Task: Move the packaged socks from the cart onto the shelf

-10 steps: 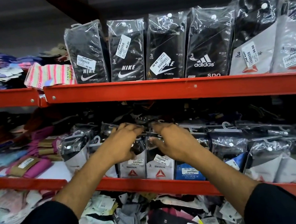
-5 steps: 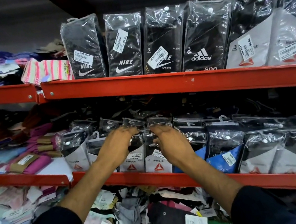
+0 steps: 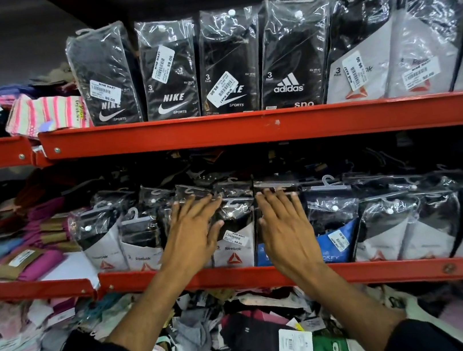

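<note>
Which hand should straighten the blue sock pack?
The right hand. It lies flat on the packs right beside the blue sock pack, while the left hand rests further left, on the Reebok packs.

Upper shelf (image 3: 247,130): sock packs (image 3: 169,70) upright in a row along the front edge; folded socks (image 3: 44,114) at its left end. Middle shelf (image 3: 239,279): hanger packs (image 3: 233,235) in rows, front to back. Both hands (image 3: 194,235) flat on front-row packs, left hand beside right. Loose socks (image 3: 199,333) heaped below.

The red shelf (image 3: 268,272) carries upright packaged socks (image 3: 234,235) (Reebok ones leftward).
</note>
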Demonstrator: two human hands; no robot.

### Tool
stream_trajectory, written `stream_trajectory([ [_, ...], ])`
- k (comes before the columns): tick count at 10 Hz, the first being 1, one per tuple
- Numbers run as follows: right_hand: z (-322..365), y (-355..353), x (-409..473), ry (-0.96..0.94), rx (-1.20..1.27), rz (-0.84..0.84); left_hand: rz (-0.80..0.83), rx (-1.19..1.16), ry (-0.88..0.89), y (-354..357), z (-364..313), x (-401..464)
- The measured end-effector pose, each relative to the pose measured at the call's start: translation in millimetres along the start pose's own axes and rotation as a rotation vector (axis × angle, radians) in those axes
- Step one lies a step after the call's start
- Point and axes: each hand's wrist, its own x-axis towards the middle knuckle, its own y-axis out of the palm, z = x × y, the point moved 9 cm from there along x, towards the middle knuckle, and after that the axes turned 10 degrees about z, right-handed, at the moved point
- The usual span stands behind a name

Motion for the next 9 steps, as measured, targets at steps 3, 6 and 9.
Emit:
stream_trajectory([
  [3,-31,-22,-15,0.091,-0.011,-0.165,-0.057,-0.037,0.036,1,4,-1],
  [6,-44,-1,-12,0.121,-0.068,-0.14,-0.067,0.146,0.048,25,0,-11],
  [9,-47,2,-9,0.085,-0.087,-0.185,-0.093,0.231,0.014,34,-1,-11],
])
